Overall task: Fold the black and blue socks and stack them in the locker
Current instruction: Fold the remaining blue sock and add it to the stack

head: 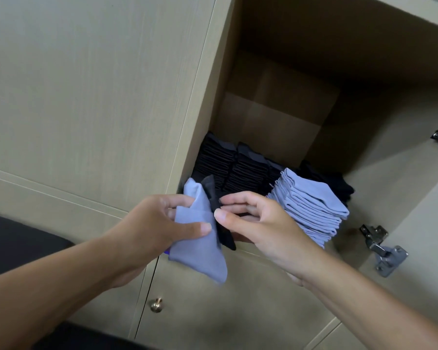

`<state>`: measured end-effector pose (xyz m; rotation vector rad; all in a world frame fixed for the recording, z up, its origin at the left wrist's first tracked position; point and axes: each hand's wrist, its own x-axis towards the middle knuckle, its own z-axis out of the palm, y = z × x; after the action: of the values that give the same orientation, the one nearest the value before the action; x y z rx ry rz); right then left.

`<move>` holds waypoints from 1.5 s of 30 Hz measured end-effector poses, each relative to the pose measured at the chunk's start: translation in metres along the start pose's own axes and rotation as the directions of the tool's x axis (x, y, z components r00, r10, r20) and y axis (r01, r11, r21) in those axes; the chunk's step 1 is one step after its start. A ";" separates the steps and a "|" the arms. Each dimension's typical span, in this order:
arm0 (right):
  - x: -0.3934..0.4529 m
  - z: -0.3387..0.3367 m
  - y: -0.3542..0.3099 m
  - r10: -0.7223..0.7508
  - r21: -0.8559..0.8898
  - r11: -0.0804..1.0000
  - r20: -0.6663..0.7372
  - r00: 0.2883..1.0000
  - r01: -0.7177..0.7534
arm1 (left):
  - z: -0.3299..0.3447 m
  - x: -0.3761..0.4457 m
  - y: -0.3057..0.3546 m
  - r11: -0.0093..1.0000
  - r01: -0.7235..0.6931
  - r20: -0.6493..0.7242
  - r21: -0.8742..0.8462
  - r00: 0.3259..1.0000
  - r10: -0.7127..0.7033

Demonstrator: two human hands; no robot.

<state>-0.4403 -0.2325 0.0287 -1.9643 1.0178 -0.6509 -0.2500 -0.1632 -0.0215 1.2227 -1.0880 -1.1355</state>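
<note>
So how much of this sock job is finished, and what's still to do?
Much looks done: stacks of folded black socks and a stack of folded blue socks already sit in the locker. In hand: the left hand grips a blue sock, and the right hand pinches a black sock beside it. Left: folding these two and adding them to their stacks. Whether more socks wait out of view, I cannot tell.

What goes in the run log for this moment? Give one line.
left hand: holds blue sock | right hand: pinches black sock | locker: open, blue stack, black stacks
</note>
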 end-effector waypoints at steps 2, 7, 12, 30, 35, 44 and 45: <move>0.000 0.000 0.003 -0.009 0.003 1.000 -0.015 1.000 0.009 | 0.002 0.001 0.000 1.000 -0.001 -0.005 0.001 1.000 0.001; 0.001 -0.001 0.011 -0.052 -0.043 0.998 -0.069 0.996 0.049 | 0.003 0.002 -0.002 1.000 -0.005 -0.013 0.013 1.000 0.005; 0.006 -0.012 0.019 -0.036 -0.060 0.998 -0.150 0.988 0.027 | 0.009 0.003 -0.004 1.000 0.011 -0.122 0.025 0.992 -0.008; 0.004 -0.043 0.014 0.072 0.251 0.967 -0.164 0.984 -0.029 | 0.004 0.009 0.004 0.974 -0.052 -0.199 0.221 0.975 0.097; 0.005 -0.048 0.010 0.041 0.343 0.939 -0.177 0.983 0.022 | 0.004 0.004 0.008 0.930 -0.066 -0.135 0.362 0.983 0.122; -0.002 -0.044 0.002 0.005 0.119 0.993 0.057 0.998 -0.011 | 0.020 -0.004 0.022 0.950 -0.198 0.120 0.241 0.978 0.173; -0.002 -0.042 0.002 0.003 0.102 0.995 0.055 0.998 -0.008 | 0.022 -0.004 0.021 0.936 -0.217 0.115 0.277 0.975 0.192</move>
<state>-0.4731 -0.2499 0.0493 -1.8792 0.9378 -0.6306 -0.2711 -0.1617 0.0002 1.2560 -1.4505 -0.8968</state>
